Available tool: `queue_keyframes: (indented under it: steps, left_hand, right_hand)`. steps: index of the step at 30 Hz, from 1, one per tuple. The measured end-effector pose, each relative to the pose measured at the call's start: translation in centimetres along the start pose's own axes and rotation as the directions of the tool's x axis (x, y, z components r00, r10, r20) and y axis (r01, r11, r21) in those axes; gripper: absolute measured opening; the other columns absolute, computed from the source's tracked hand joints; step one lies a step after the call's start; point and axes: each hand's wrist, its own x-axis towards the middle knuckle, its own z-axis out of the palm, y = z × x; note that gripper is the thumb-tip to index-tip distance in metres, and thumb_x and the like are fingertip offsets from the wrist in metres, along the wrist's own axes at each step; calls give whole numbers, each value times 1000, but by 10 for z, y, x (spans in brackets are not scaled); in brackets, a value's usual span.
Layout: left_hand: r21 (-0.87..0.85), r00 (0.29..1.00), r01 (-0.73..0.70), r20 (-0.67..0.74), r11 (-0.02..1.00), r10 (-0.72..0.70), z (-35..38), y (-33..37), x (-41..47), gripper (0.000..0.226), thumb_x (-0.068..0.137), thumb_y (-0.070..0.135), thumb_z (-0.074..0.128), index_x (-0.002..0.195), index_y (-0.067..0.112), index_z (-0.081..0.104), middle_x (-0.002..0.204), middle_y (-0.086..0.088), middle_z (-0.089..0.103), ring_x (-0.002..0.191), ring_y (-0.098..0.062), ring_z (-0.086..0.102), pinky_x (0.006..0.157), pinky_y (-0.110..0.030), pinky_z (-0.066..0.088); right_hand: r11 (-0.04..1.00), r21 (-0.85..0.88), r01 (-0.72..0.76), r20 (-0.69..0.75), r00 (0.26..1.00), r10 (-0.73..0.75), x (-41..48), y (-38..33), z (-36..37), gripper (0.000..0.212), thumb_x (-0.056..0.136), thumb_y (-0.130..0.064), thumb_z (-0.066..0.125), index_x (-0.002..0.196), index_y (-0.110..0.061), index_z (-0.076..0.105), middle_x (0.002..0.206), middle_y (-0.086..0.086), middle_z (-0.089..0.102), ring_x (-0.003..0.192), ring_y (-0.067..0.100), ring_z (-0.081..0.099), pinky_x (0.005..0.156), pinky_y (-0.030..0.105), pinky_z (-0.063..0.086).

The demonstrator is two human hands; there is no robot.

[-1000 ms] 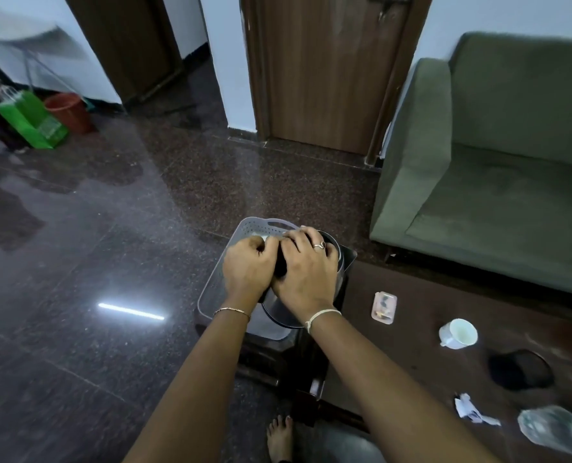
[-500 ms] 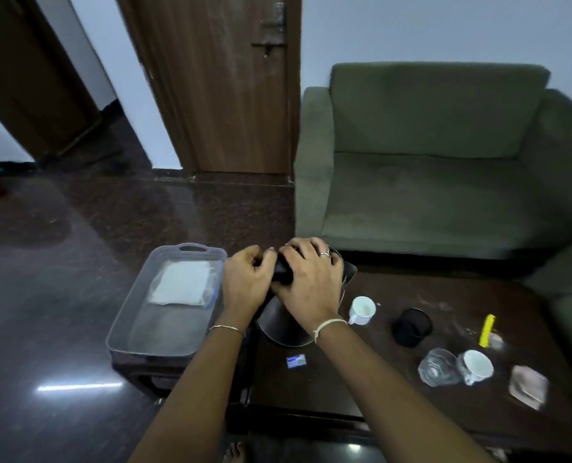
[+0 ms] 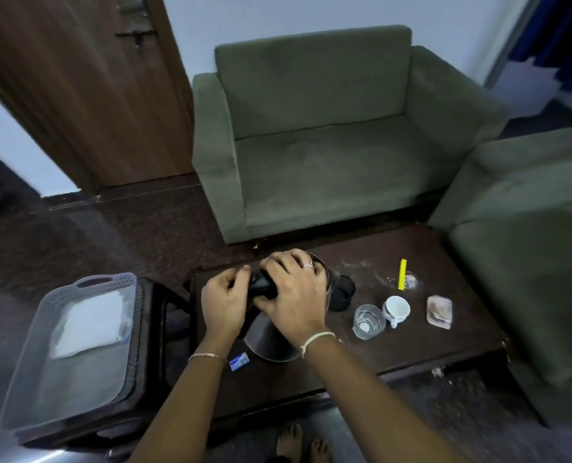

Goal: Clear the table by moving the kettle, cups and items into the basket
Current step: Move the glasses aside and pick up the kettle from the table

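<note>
A steel kettle point(image 3: 271, 344) with a black handle is over the left part of the dark wooden table point(image 3: 445, 342). Whether it rests on the table I cannot tell. My left hand point(image 3: 222, 304) grips the handle from the left. My right hand point(image 3: 294, 292) is clamped over the kettle's top. The grey plastic basket point(image 3: 27, 332) sits on a low stand to the left, with a white cloth point(image 3: 87, 324) inside. On the table are a black kettle base point(image 3: 344, 295), a glass point(image 3: 368, 320), a white cup point(image 3: 396, 309), a yellow stick point(image 3: 402, 279), a pink packet point(image 3: 439, 312) and a small blue card point(image 3: 239, 361).
A green sofa point(image 3: 318, 145) stands behind the table and another green seat point(image 3: 528, 279) on the right. A brown door point(image 3: 87, 88) is at the back left. The floor is dark stone, and my bare feet point(image 3: 303, 442) show below the table's near edge.
The view has swung to the right, from basket and floor to the table and sofa. My hands and the kettle have moved from above the basket to over the table's left part.
</note>
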Motion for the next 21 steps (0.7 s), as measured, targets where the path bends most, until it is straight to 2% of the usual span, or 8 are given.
queue_keyframes:
  steps: [2,5,7,10,15,21]
  left_hand:
    - [-80,999,54,-1,995,-54,11,-4,2,38,81,41,53,47,25,55,42,10,52,44,-1,44,51,-31,37]
    - [-87,997,63,53,994,-59,25,-6,11,39,75,48,53,48,20,53,40,7,49,44,-4,42,51,-32,37]
    - [-102,994,74,84,992,-65,35,-8,17,43,73,49,53,52,12,54,44,4,50,49,-10,45,53,-38,40]
    - [-122,987,109,135,987,-92,51,-12,28,48,73,47,55,56,3,51,50,-9,49,53,-23,46,55,-50,44]
    - [-96,963,117,256,988,-89,81,-12,41,48,72,45,58,55,2,46,47,-13,43,48,-29,43,48,-50,42]
    - [-3,939,108,329,994,-101,114,-18,32,46,72,47,57,56,5,47,45,-3,44,48,-26,44,50,-49,43]
  right_hand:
    - [1000,-9,-13,10,1000,13,3,6,2,50,54,-46,71,101,-31,60,109,-14,61,111,17,51,80,39,41]
    - [995,-13,-94,17,995,94,4,17,5,50,55,-46,72,102,-31,61,112,-14,61,113,18,51,82,39,40]
    - [991,-20,-130,2,991,131,6,23,9,48,57,-45,71,102,-32,62,112,-14,62,113,17,51,82,39,41]
    - [982,-54,-179,5,984,179,9,35,15,49,56,-44,72,102,-32,61,111,-14,62,114,17,51,82,39,41]
    - [952,-54,-303,11,953,304,11,58,22,54,54,-45,73,104,-31,60,112,-15,62,117,18,48,82,40,40]
    - [913,-73,-402,38,913,406,-5,89,32,54,54,-48,74,104,-31,62,118,-16,63,122,17,49,85,41,41]
